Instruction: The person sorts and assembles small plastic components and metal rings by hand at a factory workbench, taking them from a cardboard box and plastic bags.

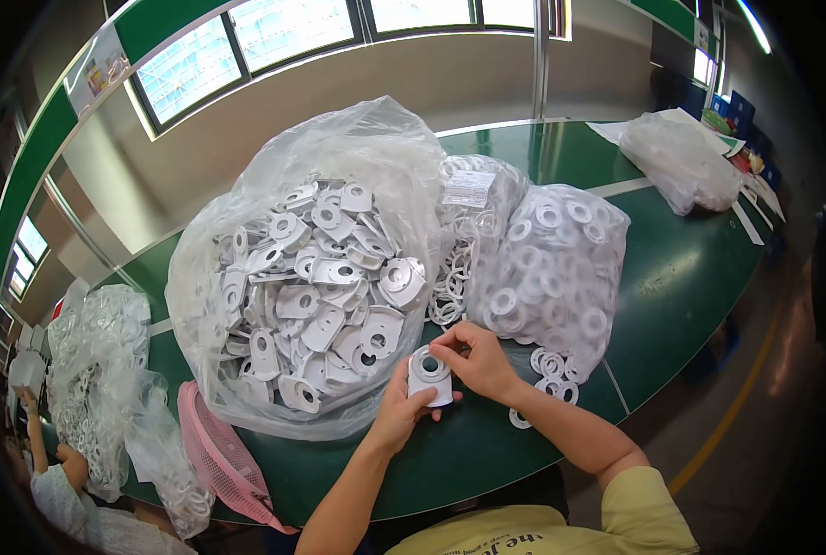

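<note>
My left hand (397,405) grips a white plastic plate (429,392), flat-edged at the bottom and rounded at the top. A white plastic ring (416,365) lies around the hole in its upper part. Thumb and fingers of my right hand (480,365) are closed at the ring's upper right edge; my fingers hide part of that edge. To the left, a large clear bag (218,388) stands open, full of similar white plates (325,296). Several loose white rings (550,363) lie on the table beside my right wrist.
A clear bag of rings (561,268) stands beyond my right hand, with another labelled bag (468,190) behind it. A pink mesh item (223,453) hangs at the green table's (681,277) left front edge. Another person's arm (35,430) shows at far left, near more bags (103,370).
</note>
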Available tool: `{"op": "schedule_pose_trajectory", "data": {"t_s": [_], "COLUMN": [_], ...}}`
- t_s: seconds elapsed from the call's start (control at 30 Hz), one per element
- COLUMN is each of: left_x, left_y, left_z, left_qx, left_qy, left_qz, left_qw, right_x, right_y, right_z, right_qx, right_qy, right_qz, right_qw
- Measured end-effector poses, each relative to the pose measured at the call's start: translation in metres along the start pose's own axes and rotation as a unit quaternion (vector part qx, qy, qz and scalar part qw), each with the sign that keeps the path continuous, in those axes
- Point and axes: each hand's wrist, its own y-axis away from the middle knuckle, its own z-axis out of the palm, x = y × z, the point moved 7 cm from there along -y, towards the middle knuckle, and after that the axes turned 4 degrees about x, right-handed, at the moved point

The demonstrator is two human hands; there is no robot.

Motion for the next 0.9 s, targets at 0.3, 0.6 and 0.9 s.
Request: {"op": "schedule_pose_trajectory", "data": {"t_s": [0.3,0.6,0.9], "left_x": [-0.001,-0.005,0.006], "left_y": [0.0,-0.002,0.005], "left_z": [-0.012,0.001,-0.015], "left_qx": [0.01,-0.012,0.041], "left_qy": [-0.079,-0.115,-0.435], "left_qz": [0.014,0.068,0.242], "left_qw": [0.997,0.991,0.866], "right_x": [-0.019,0.014,-0.018], "right_y": [0.006,-0.001,0.002], "right_z": [0.002,0.009,0.016], "right_qx": [0.029,-0.191,-0.196], "right_qy": [-0.004,-0.109,0.064], "right_qz": [-0.034,0.112,-0.063], "right_qw": [0.999,0.969,0.977]}}
